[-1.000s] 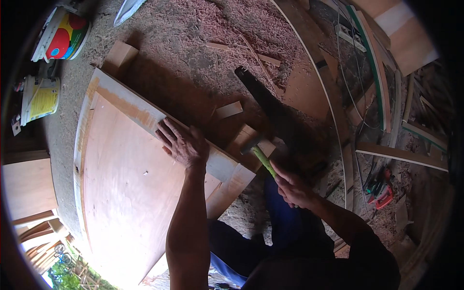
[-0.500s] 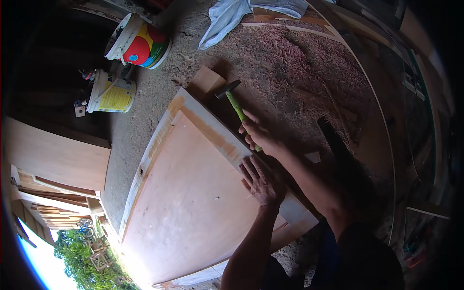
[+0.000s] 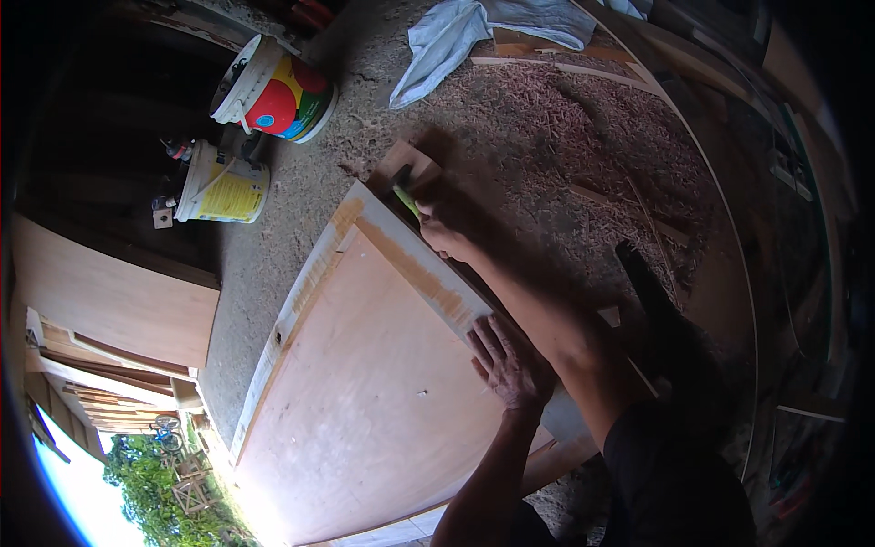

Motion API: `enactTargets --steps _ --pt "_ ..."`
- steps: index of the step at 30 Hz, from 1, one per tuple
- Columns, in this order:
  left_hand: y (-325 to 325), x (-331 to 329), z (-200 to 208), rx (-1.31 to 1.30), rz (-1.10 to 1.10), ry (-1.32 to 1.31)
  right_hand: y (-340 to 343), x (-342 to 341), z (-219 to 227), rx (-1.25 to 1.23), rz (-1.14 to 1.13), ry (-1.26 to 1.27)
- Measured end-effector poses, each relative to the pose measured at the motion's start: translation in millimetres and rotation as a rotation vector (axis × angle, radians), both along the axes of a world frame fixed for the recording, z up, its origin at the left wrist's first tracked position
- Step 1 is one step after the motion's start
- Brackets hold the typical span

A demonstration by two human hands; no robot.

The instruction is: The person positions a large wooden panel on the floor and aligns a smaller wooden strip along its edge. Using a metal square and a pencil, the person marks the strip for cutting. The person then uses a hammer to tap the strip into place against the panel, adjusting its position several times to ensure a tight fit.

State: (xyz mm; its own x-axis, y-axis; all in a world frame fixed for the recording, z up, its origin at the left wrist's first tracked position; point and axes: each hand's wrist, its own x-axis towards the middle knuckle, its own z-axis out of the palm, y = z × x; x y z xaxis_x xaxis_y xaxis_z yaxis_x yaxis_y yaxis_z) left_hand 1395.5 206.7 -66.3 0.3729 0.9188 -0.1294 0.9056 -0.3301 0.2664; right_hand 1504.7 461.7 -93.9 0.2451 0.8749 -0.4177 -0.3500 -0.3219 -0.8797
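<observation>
A large wooden panel (image 3: 365, 365) with a pale frame lies slanted before me, brownish smears along its upper right border. My left hand (image 3: 512, 369) rests flat on that border, fingers stretched out, holding nothing. Farther up the same side, my right hand (image 3: 445, 230) is closed around a hammer (image 3: 406, 199) with a green handle. The dark hammer head is beside the panel's upper corner, over or against a wooden block (image 3: 421, 162); contact is unclear. Part of the handle is hidden in my grip.
Two buckets, one multicoloured (image 3: 290, 96) and one white and yellow (image 3: 223, 187), stand at the upper left. Wood shavings (image 3: 565, 137) cover the ground to the right. A whitish sheet (image 3: 447, 46) lies at the back, and a plywood board (image 3: 118, 287) at the left.
My right hand has swung the hammer away and to the left, down toward the panel's corner and block. My left hand stays on the border. The whole view has shifted slightly.
</observation>
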Motion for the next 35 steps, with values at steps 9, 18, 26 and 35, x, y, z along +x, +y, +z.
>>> enactTargets --steps 9,18,26,35 --pt "4 1 7 -0.051 0.074 -0.003 -53 23 41 0.563 -0.037 -1.168" --pt "2 7 2 -0.044 0.059 0.023 -26 21 50 0.513 0.099 -1.148" --pt "2 1 -4 0.024 0.077 -0.015 -10 5 48 0.441 0.122 -1.002" --pt "2 9 2 -0.001 0.027 0.003 -16 24 -3 0.445 0.169 -1.072"
